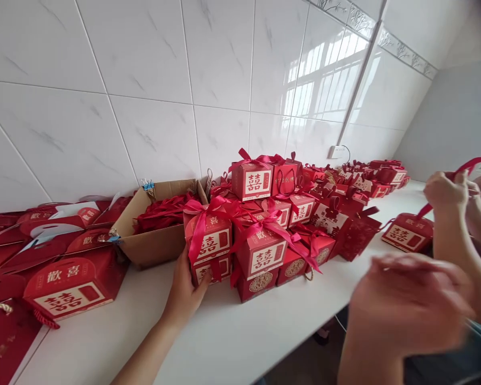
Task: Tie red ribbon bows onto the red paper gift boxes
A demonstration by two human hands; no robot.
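My left hand [184,293] reaches forward and grips the left side of a small red gift box [208,270] at the bottom of a stack on the white counter [232,342]. A second red box tied with a pink-red ribbon bow [210,238] sits on top of it. More ribboned red boxes [260,254] stand right beside it. My right hand [409,305] hovers low at the right, near the counter's edge. It is smeared by motion, so its fingers cannot be read.
An open cardboard carton [152,248] full of red ribbons [160,211] stands left of the stack. Flat and folded red boxes [68,289] lie at far left. Several finished boxes [344,187] line the tiled wall. Another person's hands [444,190] pull a ribbon over a box [406,232].
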